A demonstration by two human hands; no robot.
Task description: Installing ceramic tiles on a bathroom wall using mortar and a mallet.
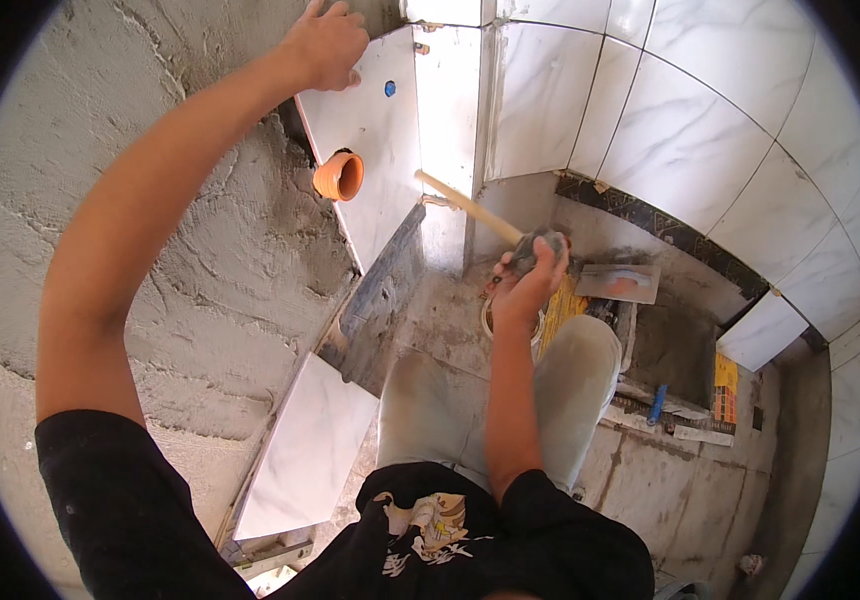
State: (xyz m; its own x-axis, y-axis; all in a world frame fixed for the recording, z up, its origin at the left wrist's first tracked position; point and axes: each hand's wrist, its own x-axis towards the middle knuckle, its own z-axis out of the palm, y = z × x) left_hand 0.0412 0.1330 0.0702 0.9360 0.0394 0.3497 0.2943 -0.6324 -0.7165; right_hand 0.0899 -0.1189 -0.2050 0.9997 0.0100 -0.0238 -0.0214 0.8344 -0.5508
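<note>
My left hand [325, 48] is up at the top edge of a white marbled wall tile [382, 140], its fingers apart and its thumb near the tile's face. An orange pipe end [340, 176] sticks out at this tile's left edge, and a small blue plug [390, 88] sits higher up. In front of my knees, my right hand [530, 280] is closed around the dark head of a mallet [470, 208]. The mallet's wooden handle points up and left toward the tile. Part of the mallet head is hidden by my fingers.
Rough grey mortar [220, 250] covers the left wall. Another marbled tile [308, 450] leans low beside my left leg. At the right are a flat trowel [618, 283], a mortar-filled tray [672, 350], a blue handle [657, 405] and a loose tile [762, 332]. Tiled walls [720, 110] rise behind.
</note>
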